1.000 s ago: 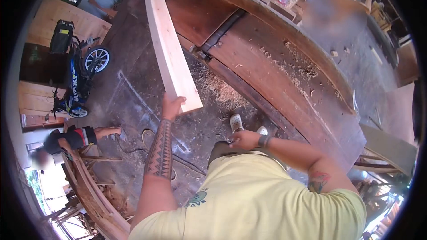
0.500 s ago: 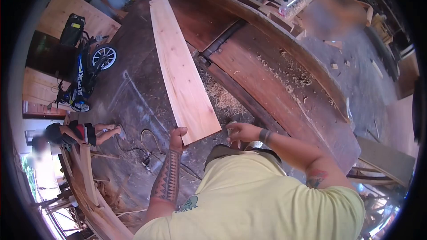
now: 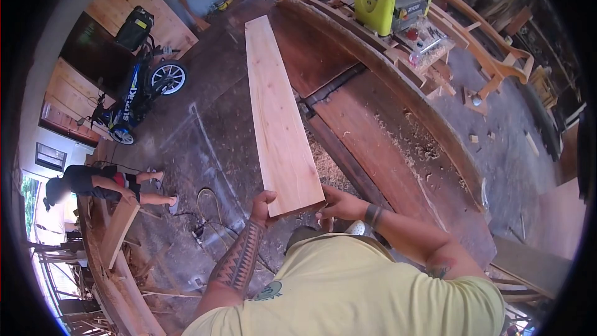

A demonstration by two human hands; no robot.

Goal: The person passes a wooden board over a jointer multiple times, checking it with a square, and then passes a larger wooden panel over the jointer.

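A long, pale wooden board stretches away from me, its near end raised in front of my chest and its far end over the dark wooden structure. My left hand grips the near left corner, thumb on top and the other fingers hidden underneath. At the near right corner, my right hand is closed on the board's edge, its fingers partly hidden. Wood shavings lie beneath the board's right side.
To the right runs a large reddish-brown wooden structure with a raised rim. A green planer stands beyond it. A motorbike is parked on the left. Another person holds a plank at lower left. A cable lies on the floor.
My right hand has moved from beside the board onto its near right corner. The view has shifted, and the other person now holds the plank further from the body.
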